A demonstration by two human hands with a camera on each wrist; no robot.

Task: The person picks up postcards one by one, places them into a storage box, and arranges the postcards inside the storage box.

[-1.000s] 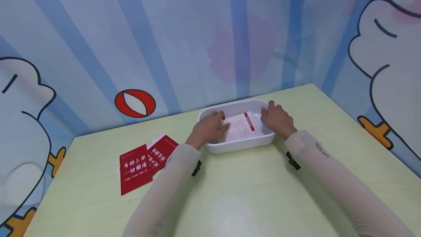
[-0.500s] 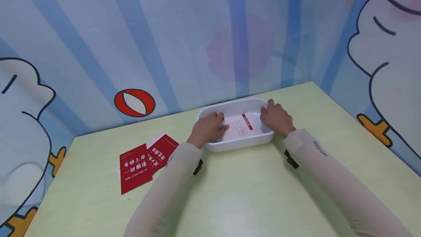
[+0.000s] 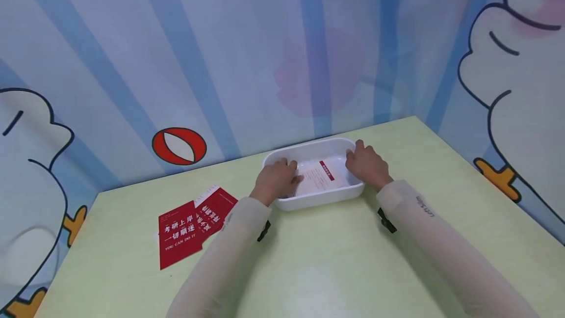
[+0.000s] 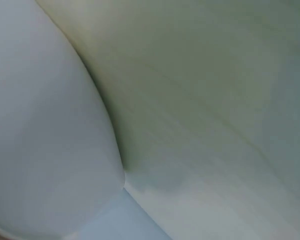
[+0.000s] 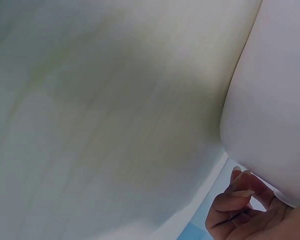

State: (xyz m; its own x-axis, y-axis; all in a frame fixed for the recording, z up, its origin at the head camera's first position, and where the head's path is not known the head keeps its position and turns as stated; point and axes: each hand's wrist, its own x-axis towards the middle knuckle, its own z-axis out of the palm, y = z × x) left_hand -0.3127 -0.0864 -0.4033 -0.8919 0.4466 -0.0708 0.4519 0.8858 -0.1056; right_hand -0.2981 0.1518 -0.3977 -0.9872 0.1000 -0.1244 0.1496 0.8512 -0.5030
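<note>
A white oval-cornered tray (image 3: 320, 199) stands near the back edge of the table, with a white printed card (image 3: 313, 180) bearing a red stripe lying inside. My left hand (image 3: 275, 179) grips the tray's left end, its thumb inside over the card's left side. At the right end, my right hand (image 3: 368, 163) curls round the rim. The right wrist view shows the tray's outer wall (image 5: 270, 105) with the right hand's curled fingers (image 5: 240, 205) at its rim. In the left wrist view the tray wall (image 4: 50, 120) fills the left side; the left hand is almost wholly out of that view.
Red cards with white lettering (image 3: 178, 234) lie overlapping on the pale green table (image 3: 326, 259), left of the tray. A blue striped cartoon backdrop (image 3: 247, 63) rises directly behind the table and at both sides.
The card inside the tray has shifted slightly left relative to the tray. Both hands keep their places on the tray, and the head view has tilted a little.
</note>
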